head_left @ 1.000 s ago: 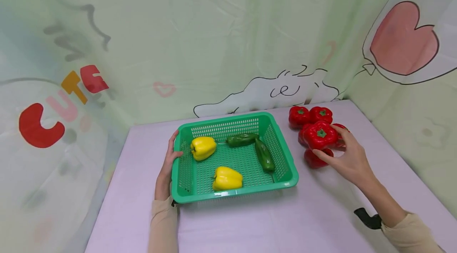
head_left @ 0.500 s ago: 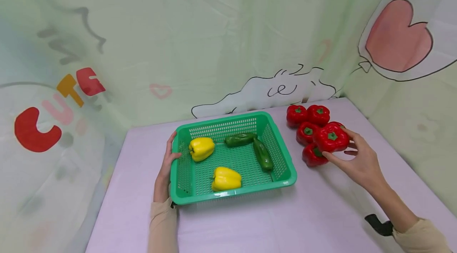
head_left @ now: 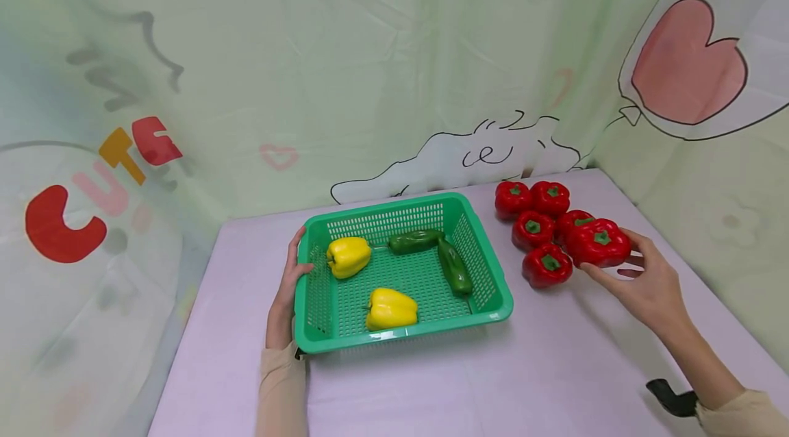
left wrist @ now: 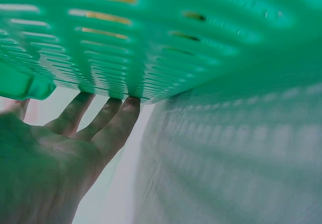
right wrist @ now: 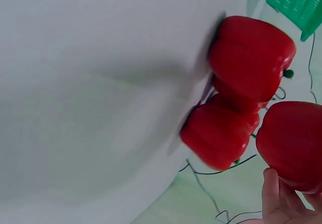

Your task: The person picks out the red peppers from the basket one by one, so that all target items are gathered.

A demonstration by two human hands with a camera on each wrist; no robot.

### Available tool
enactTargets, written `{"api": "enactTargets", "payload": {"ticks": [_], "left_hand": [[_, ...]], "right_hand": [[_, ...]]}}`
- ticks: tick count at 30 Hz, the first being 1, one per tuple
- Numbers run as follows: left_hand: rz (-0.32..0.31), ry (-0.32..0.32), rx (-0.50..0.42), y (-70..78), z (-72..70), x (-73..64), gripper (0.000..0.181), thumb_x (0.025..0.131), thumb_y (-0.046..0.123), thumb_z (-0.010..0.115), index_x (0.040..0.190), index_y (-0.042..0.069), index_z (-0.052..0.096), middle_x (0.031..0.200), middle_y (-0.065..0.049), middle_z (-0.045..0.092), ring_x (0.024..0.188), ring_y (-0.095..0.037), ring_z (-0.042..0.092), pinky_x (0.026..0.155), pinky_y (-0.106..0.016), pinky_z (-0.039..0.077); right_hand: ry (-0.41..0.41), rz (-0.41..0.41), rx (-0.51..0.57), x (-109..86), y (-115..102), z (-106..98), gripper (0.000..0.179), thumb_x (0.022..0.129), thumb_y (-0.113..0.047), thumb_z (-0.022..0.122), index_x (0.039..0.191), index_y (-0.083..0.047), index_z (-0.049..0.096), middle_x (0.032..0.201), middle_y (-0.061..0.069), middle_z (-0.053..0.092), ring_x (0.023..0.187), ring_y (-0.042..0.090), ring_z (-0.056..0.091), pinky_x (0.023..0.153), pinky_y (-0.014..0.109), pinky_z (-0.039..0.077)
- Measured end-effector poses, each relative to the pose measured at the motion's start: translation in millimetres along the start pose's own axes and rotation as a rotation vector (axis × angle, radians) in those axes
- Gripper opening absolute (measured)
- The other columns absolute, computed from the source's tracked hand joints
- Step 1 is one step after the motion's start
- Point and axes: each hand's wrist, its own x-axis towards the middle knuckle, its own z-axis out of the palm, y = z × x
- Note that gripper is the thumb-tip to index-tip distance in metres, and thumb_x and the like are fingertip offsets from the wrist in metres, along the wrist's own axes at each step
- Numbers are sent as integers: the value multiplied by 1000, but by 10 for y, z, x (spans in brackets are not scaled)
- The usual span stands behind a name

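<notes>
My right hand (head_left: pixel 655 286) holds a red bell pepper (head_left: pixel 598 243) between thumb and fingers, raised over the right side of several other red bell peppers (head_left: pixel 548 266). In the right wrist view the held bell pepper (right wrist: pixel 292 146) hangs above the white surface, with fingertips (right wrist: pixel 270 178) against its side. The left hand (head_left: pixel 290 290) grips the left side of a green plastic basket (head_left: pixel 403 336), thumb over the rim. From the left wrist, its fingers (left wrist: pixel 118 126) press the basket's slotted outer wall (left wrist: pixel 166 63). Inside lie two yellow bell peppers (head_left: pixel 348 257) and two long green peppers (head_left: pixel 454 268).
A pale lilac tablecloth (head_left: pixel 431 396) covers the table, with a cartoon-printed curtain (head_left: pixel 370 81) behind and at both sides. Red peppers stand grouped at the table's back right, just right of the basket. A black strap (head_left: pixel 672 399) shows at the right wrist.
My right hand has moved the red bell pepper to the right, uncovering other red peppers in the group. The left hand and the basket have stayed in place.
</notes>
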Motion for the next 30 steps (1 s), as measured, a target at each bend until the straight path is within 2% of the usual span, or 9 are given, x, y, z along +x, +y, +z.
{"api": "enactTargets", "payload": {"ticks": [2, 6, 8, 12, 14, 20, 30], "left_hand": [[-3, 1, 1, -1, 0, -4, 77, 89, -3, 35, 158, 13, 5, 163, -15, 7, 144, -38, 18, 97, -26, 42], [-9, 4, 8, 6, 5, -10, 77, 89, -3, 34, 159, 14, 6, 163, -16, 8, 142, -38, 20, 96, -28, 43], [-10, 6, 11, 10, 9, -16, 77, 89, -3, 34, 159, 15, 6, 163, -16, 9, 142, -39, 21, 96, -29, 43], [-15, 7, 10, 11, 14, -27, 78, 89, -2, 35, 159, 15, 6, 163, -15, 9, 142, -39, 21, 97, -31, 43], [-16, 8, 10, 8, 14, -27, 78, 89, -2, 35, 159, 15, 6, 163, -16, 9, 143, -38, 20, 98, -31, 42], [-16, 8, 10, 9, 13, -14, 78, 88, -2, 35, 159, 15, 6, 162, -16, 10, 143, -37, 20, 98, -31, 41], [-14, 3, 10, 18, 19, -11, 78, 88, -2, 35, 158, 14, 5, 162, -16, 9, 142, -38, 20, 98, -29, 42]], "right_hand": [[1, 23, 5, -7, 45, -11, 85, 82, -24, 79, 149, 0, 33, 133, 29, 46, 98, 23, 49, 61, 1, 38], [20, 24, 4, -16, 137, -16, 85, 82, -24, 79, 148, 1, 34, 133, 29, 46, 94, 4, 41, 62, 1, 38], [22, 23, -2, -29, 182, -7, 85, 81, -24, 79, 148, 3, 33, 133, 31, 46, 96, 10, 43, 62, 1, 37], [17, 44, -19, -59, 276, 23, 86, 82, -24, 78, 147, 7, 31, 133, 34, 44, 99, 38, 48, 60, 0, 35], [9, 53, -19, -65, 319, 39, 87, 82, -24, 78, 147, 8, 30, 132, 35, 44, 102, 47, 48, 60, 0, 34], [-26, 92, -37, -85, 433, 90, 86, 84, -27, 76, 146, 11, 29, 132, 37, 43, 105, 53, 49, 59, 1, 34], [-108, 141, -62, -104, 521, 132, 89, 85, -30, 75, 145, 13, 27, 132, 39, 40, 107, 55, 47, 55, 10, 39]]}}
